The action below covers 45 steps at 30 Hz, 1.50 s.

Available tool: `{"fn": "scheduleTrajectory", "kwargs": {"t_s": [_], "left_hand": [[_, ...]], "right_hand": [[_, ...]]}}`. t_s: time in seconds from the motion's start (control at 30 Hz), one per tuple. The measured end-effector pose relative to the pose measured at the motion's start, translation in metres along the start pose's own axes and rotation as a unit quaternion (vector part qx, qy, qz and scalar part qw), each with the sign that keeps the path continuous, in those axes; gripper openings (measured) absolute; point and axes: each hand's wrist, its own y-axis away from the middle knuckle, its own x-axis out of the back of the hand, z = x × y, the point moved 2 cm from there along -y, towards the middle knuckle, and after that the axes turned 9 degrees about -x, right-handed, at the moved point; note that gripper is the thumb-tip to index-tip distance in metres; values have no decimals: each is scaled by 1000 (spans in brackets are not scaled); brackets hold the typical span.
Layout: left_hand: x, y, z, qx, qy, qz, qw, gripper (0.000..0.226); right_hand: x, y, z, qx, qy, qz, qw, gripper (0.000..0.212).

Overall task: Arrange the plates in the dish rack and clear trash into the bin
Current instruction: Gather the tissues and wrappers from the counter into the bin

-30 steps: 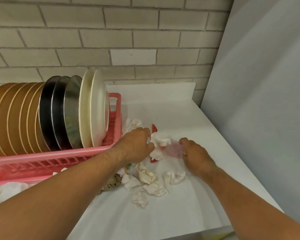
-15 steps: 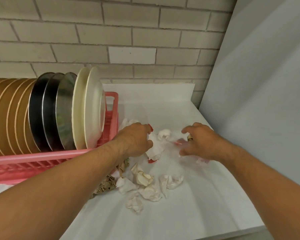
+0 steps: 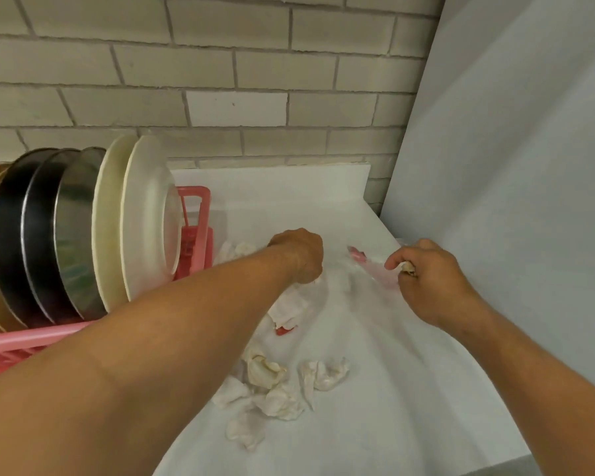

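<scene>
A pink dish rack [image 3: 194, 214] on the left holds upright plates [image 3: 141, 218]: white, dark and brown ones in a row. Crumpled white tissues [image 3: 272, 383] lie scattered on the white counter [image 3: 375, 389], with a small red scrap [image 3: 284, 330] among them. My left hand [image 3: 298, 254] is closed over a tissue wad [image 3: 289, 304] beside the rack. My right hand [image 3: 430, 280] grips a clear plastic wrapper with pink on it [image 3: 375, 269] and a small crumpled scrap. No bin is in view.
A brick wall [image 3: 220, 80] runs behind the counter. A grey panel [image 3: 512, 166] closes off the right side. The counter's front edge runs along the bottom right.
My right hand has moved right and farther back, pulling the clear wrapper out across the counter. My left hand has stayed on the tissues by the rack. The view has shifted right.
</scene>
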Motion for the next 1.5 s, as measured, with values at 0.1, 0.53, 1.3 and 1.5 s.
{"fn": "scheduleTrajectory", "kwargs": {"t_s": [0.1, 0.53, 1.3, 1.5], "left_hand": [[-11, -19, 6, -11, -69, -48, 996, 32], [-2, -19, 10, -56, -51, 43, 996, 27], [-78, 345, -67, -152, 100, 101, 978, 35], [-171, 434, -95, -161, 116, 42, 979, 25]], "right_hand": [[-14, 0, 9, -28, 6, -8, 1000, 24], [-69, -2, 58, -24, 147, -91, 985, 43], [-94, 278, -135, 9, -193, -19, 981, 3], [-170, 381, -158, -79, -233, -74, 966, 36]]}}
